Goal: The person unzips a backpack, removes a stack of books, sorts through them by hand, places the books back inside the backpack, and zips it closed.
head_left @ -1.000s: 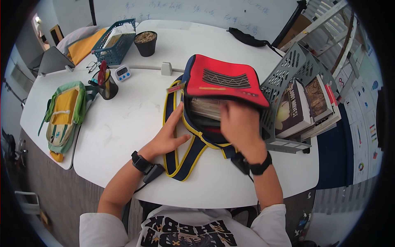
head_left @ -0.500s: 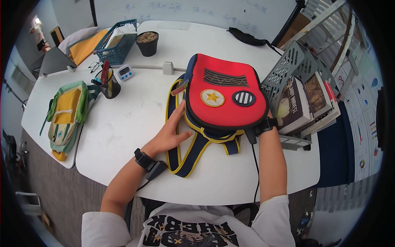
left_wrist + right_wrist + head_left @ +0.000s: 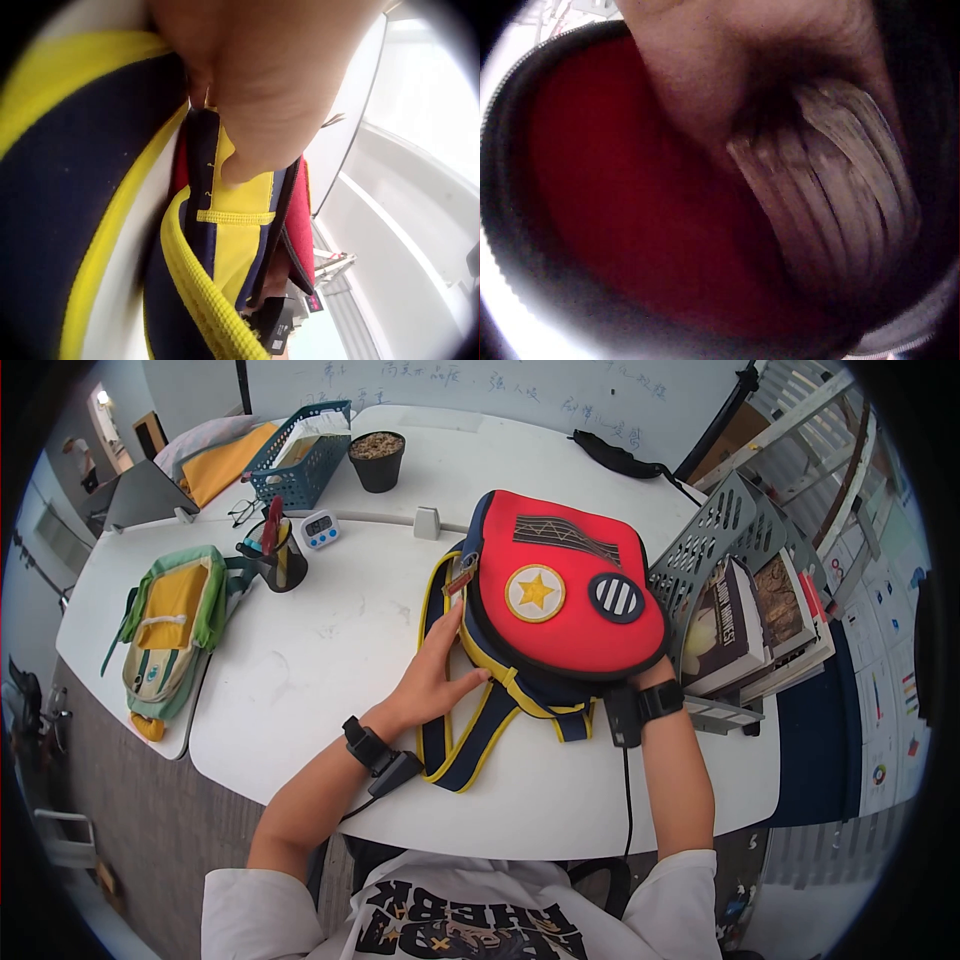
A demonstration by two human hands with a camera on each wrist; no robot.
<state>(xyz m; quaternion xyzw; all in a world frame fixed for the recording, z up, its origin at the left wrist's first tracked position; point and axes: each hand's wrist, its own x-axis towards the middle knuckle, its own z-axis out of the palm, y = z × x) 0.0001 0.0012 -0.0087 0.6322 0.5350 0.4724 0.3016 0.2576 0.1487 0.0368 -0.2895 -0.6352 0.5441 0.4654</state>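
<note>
A red backpack (image 3: pixel 570 630) with navy sides, yellow trim, a star patch and a striped patch lies on the table. My left hand (image 3: pixel 430 680) rests against its left side, fingers straight along the edge; in the left wrist view its thumb (image 3: pixel 238 174) lies on the yellow side strip. My right hand (image 3: pixel 765 67) reaches in under the lifted front flap, wrist at the opening. Inside, the right wrist view shows it over the end of a stack of books (image 3: pixel 825 195), beside the red lining (image 3: pixel 630 180). Its fingertips are hidden, so I cannot tell whether it grips them.
At right, a grey perforated holder (image 3: pixel 700 550) holds several books (image 3: pixel 735 625), close beside the backpack. A green and yellow backpack (image 3: pixel 170 630) lies at left. Behind stand a pen cup (image 3: pixel 285 565), a white timer (image 3: pixel 320 528), a plant pot (image 3: pixel 378 465) and a blue basket (image 3: pixel 300 460).
My right hand has gone from the front opening deeper into the backpack, then drawn slightly back toward me. The red flap, folded up before, now lies flatter with its patches showing. My left hand stays at the side.
</note>
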